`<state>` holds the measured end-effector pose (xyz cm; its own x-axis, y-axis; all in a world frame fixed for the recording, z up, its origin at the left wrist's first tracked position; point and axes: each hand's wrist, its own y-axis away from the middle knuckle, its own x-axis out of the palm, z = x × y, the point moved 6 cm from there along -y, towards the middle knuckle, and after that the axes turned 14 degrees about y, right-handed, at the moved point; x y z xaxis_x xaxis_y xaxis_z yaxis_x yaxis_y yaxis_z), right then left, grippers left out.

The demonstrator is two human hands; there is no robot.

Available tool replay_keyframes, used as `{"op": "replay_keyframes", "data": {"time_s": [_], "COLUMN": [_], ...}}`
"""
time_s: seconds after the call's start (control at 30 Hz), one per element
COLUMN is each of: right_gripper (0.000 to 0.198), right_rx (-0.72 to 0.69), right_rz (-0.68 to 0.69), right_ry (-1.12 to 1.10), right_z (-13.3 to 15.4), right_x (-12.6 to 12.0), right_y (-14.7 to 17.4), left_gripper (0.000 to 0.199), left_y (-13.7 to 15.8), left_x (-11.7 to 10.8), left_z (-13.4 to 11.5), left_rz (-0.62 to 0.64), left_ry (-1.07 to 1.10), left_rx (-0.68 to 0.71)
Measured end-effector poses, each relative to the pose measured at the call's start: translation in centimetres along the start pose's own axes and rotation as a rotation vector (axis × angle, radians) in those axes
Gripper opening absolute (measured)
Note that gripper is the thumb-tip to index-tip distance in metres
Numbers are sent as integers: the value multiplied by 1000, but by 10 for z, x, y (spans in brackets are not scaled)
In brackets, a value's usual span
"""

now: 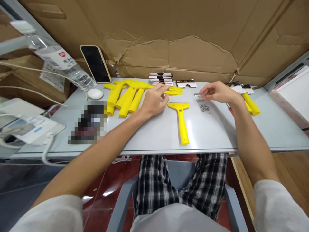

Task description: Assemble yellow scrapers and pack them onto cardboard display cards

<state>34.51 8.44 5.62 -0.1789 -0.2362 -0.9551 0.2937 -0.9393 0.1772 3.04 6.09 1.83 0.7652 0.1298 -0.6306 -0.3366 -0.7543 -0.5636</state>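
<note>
On the white table in front of me lies a yellow scraper handle (182, 125), its wide head turned away from me. My left hand (154, 100) is just left of a small pile of flat yellow pieces (175, 91); its thumb and forefinger are apart and nothing shows between them. Farther right, my right hand (218, 91) pinches a thin metal strip (197, 95) by its end, low over the table. Small screws (204, 108) lie heaped just below those fingers. Several more yellow scraper handles (125, 101) are piled to the left of my left hand.
Stacked blade packets (160, 78) and another packet (186, 83) stand along the cardboard (193, 32) at the back. Yellow handles (251, 103) lie beyond my right wrist, beside a partly hidden red-handled tool (231, 111). A bottle (60, 59), phone (96, 63) and cables occupy the left.
</note>
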Motion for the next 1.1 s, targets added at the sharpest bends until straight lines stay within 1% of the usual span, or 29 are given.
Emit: {"op": "replay_keyframes", "data": {"time_s": [0.1,0.17,0.27,0.43,0.53,0.67,0.73,0.83,0.97,1.1], "right_gripper": [62,59,57,67,67,62,58,53,48,38], "right_rx": [-18,-25,-24,-73,-75,-59,-22,21,-4,30], "right_rz": [33,35,50,49,51,69,66,66,55,68], "right_ry": [76,87,89,73,62,42,45,54,83,127], "right_z": [-6,-11,-18,-24,-24,-20,-18,-17,-15,-18], "right_x": [15,19,21,24,26,27,26,25,24,26], "right_y": [0,1,0,-3,-2,0,0,1,0,-1], "left_gripper": [44,42,39,39,42,45,47,47,45,42], "left_y": [12,15,11,6,6,5,5,5,7,7], "left_x": [2,0,-6,-12,-13,-12,-11,-9,-8,-8], "left_z": [-6,-7,-6,-3,4,13,14,13,10,9], "left_rz": [32,62,73,70,85,121,146,187,231,261], "left_ry": [33,26,27,25,-11,-21,-13,4,10,-2], "left_rx": [59,71,65,68,31,8,13,20,29,20]}}
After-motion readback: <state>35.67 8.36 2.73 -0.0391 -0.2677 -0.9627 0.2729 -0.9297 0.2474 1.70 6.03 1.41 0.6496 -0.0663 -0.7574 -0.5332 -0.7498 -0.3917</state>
